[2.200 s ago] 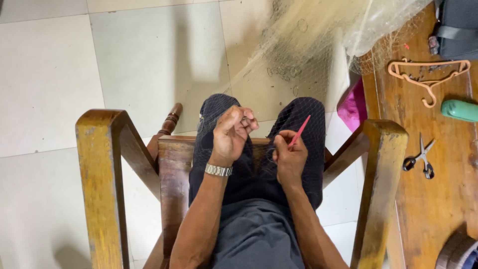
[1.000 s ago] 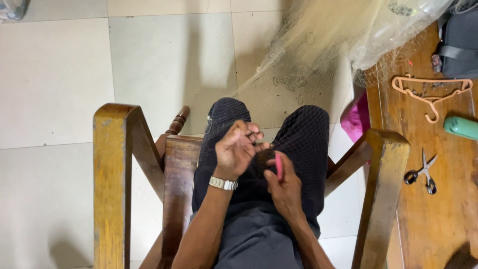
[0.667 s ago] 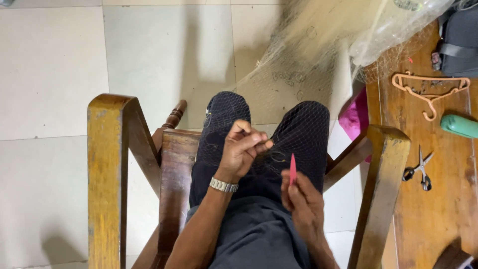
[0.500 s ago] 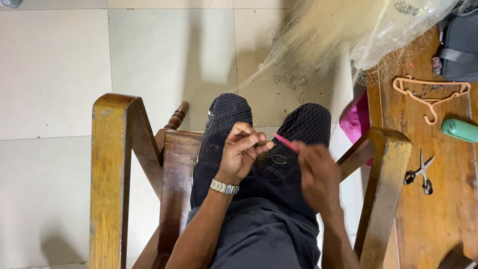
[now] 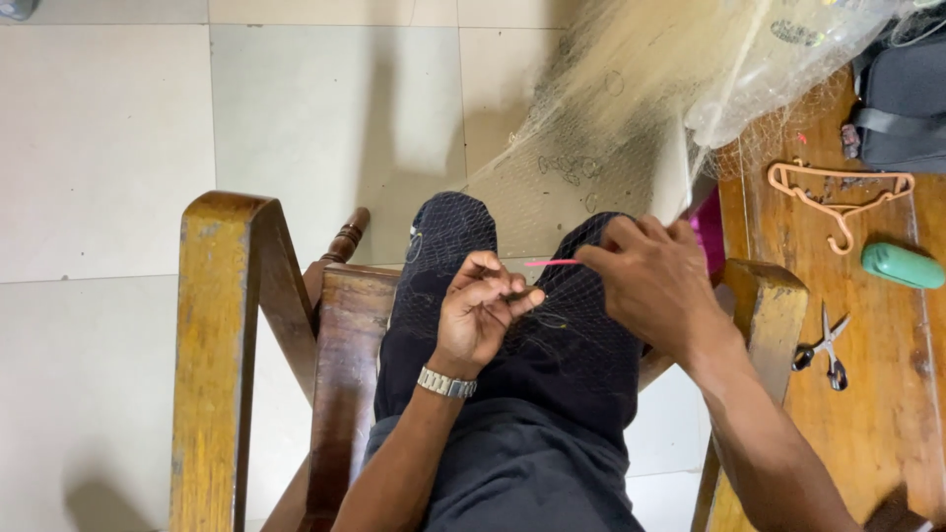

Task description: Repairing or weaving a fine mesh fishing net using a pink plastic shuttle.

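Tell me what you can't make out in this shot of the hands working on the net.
Head view only:
- The thread at the pink needle: too fine to see.
- The right hand hides the needle's back end and its own fingertips.
- What the left hand pinches: covered by curled fingers; the net is faint over the dark trousers.
- The dark bag is cut off by the right edge.

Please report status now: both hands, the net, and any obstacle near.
Left hand pinches net over lap. Right hand holds pink needle, tip toward left fingers. Nothing between hands; scissors lie apart on table.
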